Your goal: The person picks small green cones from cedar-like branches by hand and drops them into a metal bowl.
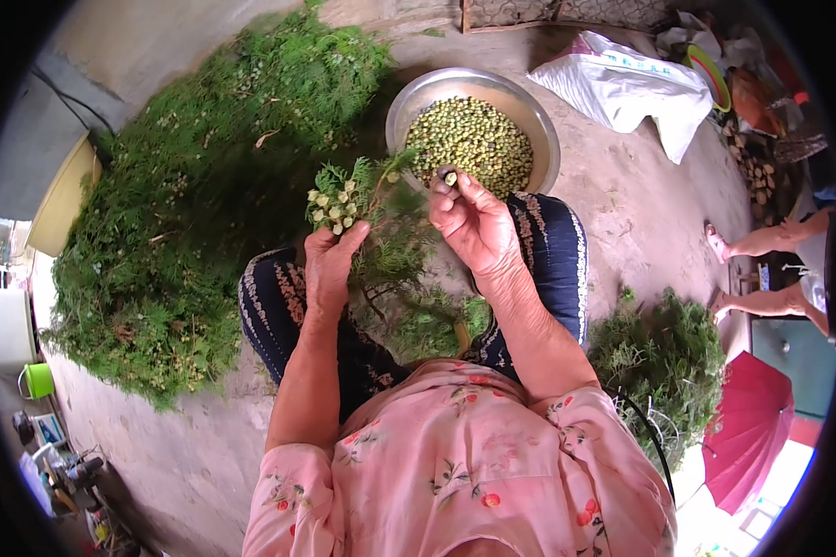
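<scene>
My left hand (330,255) is closed on a green sprig (339,197) that carries a cluster of pale green cones. In my right hand (474,218), thumb and fingers pinch a single small green cone (450,178). This hand is just over the near rim of a wide metal basin (546,125). Inside the basin lies a thick layer of loose green cones (474,139). More feathery green foliage (395,255) hangs beside my left hand, between my knees.
A large heap of cut green branches (186,204) spreads to the left. Beyond the basin to the right lies a white woven sack (627,84). A smaller branch pile (664,362) and a dark red umbrella (748,432) are at the right, near another person's legs (776,241).
</scene>
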The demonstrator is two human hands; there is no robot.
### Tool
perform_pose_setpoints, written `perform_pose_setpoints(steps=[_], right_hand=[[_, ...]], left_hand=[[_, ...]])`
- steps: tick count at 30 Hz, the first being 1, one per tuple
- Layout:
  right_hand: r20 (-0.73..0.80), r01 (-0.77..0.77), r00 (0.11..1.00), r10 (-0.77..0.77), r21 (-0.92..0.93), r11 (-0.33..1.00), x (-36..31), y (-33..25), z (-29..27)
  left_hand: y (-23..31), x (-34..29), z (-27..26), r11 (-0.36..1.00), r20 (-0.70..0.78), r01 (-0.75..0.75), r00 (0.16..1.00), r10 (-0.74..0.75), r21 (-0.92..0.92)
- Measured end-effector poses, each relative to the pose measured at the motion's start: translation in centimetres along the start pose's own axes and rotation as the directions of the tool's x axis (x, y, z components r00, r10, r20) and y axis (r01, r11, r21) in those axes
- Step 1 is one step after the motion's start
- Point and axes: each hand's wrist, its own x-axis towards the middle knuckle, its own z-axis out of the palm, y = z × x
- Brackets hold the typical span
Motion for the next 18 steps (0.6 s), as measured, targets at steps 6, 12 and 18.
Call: perform_pose_setpoints(steps=[6,12,18], right_hand=[[-0.242,-0.07,0.969,-0.057,-0.484,0.872,-0.6,-2.5,0.0],[-0.096,0.279,0.959,-0.266,0.163,0.946,0.3,-4.7,-0.4],[-0.142,0.265,0.954,-0.263,-0.009,0.964,1.0,-2.8,-1.9]], left_hand=[[0.6,-0.5,-0.2,0.967,0.001,0.097,0.995,-0.1,0.236],[2.5,-1.2,1.1,0.986,0.039,-0.053,0.998,0.048,0.157],[-0.3,-0.1,0.2,0.993,0.044,-0.069,0.997,0.065,0.094]])
